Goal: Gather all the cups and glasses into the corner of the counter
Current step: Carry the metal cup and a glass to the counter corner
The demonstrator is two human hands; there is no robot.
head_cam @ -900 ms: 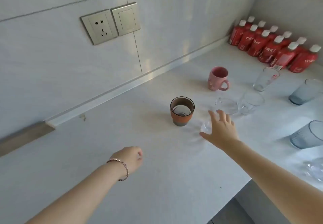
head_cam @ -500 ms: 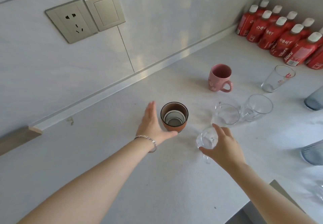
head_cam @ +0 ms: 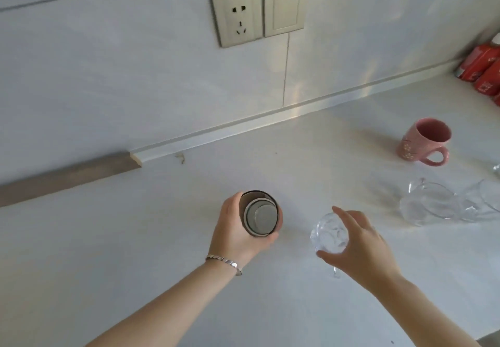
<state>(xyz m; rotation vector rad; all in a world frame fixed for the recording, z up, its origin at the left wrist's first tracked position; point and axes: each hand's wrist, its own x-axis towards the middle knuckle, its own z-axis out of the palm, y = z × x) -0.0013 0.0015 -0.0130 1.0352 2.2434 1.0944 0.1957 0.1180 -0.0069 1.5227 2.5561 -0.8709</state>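
The left hand (head_cam: 238, 234) gripped the cup (head_cam: 261, 218) and the right hand (head_cam: 359, 246) held a glass (head_cam: 328, 234), both mid-way along the surface (head_cam: 162, 238). This looked like pickup; next, both would need carrying right, past the mug (head_cam: 424, 141), toward the corner.

The counter (head_cam: 135, 238) is pale, smooth and matt, like stone. The cup (head_cam: 261, 218) looks like matt ceramic. The glass (head_cam: 328, 234) and the tumblers (head_cam: 433, 206) are clear, shiny glass. The mug (head_cam: 422, 143) is glossy pink ceramic. The socket (head_cam: 236, 16) and switch (head_cam: 285, 5) have brushed metallic faces. The bracelet (head_cam: 224, 261) is bright metal.
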